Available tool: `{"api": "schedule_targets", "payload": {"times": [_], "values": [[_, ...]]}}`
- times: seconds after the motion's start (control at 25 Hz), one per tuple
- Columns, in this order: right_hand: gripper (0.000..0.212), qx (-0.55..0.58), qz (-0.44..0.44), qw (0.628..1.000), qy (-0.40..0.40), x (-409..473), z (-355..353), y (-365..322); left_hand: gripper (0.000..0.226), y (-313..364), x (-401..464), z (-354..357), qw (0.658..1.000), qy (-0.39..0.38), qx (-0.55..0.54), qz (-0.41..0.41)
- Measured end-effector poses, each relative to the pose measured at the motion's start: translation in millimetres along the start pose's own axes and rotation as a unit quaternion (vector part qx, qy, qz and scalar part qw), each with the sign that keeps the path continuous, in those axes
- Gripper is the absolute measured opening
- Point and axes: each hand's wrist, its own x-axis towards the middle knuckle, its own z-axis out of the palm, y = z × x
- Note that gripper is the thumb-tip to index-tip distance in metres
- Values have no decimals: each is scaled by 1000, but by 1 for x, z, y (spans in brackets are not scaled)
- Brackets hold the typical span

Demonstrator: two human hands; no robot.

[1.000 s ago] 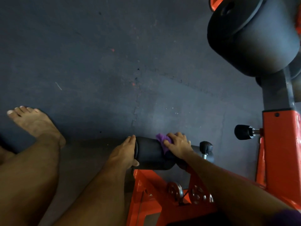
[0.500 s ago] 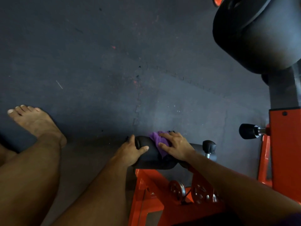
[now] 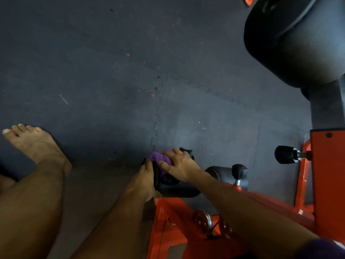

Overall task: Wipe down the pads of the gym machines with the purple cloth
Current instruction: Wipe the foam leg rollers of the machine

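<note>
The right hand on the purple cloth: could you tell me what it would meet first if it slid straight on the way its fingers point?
Probably the left hand, whose fingertips sit at the roller pad's end just beyond the purple cloth; depth is unclear.

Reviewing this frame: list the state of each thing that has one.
purple cloth: bunched, pressed onto the roller pad.
small roller pad: being wiped at its left end.
right hand: flat on the cloth.
left hand: cups the pad's end.
large roller pad: untouched.
</note>
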Motion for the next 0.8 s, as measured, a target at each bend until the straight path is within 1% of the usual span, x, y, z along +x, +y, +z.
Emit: {"api": "schedule_targets", "payload": {"times": [0.08,0.12,0.16,0.2,0.24,0.28,0.32,0.36,0.4,0.48,0.56,0.64,0.68,0.76,0.8], "values": [[64,20,22,999,43,-38,8,37,146,-1,-1,3,1000,1,16,-5],[60,25,56,997,45,-47,9,59,147,-3,0,1,1000,-12,4,-6],[51,49,100,993,45,-48,9,79,144,-3,1,0,999,-29,-23,-9],[38,94,146,984,35,-41,5,91,137,-3,4,-2,997,-36,-65,-12],[25,132,177,975,28,-27,2,95,125,-1,6,-2,994,-24,-106,-14],[20,150,189,970,21,-11,-2,92,111,0,8,-1,991,5,-135,-21],[22,149,176,973,10,6,-4,84,100,1,10,0,988,30,-147,-26],[25,131,155,979,-11,21,-6,72,96,2,13,-1,988,41,-147,-27],[26,112,135,984,-30,32,-8,60,98,2,16,-3,989,38,-141,-25],[28,76,83,993,-44,33,-9,37,111,3,14,-4,995,20,-102,-16],[42,58,27,998,-4,9,-6,25,133,4,3,-2,999,-2,-47,-8],[60,51,8,997,54,-27,4,21,148,1,2,2,1000,-8,13,-8],[64,40,5,997,72,-47,11,23,152,-1,2,5,1000,-13,26,-11],[66,5,18,995,94,-66,21,30,155,-3,5,5,1000,-28,-5,-6],[65,-11,34,993,109,-62,19,34,149,-3,5,3,999,-27,-36,-3]]}}
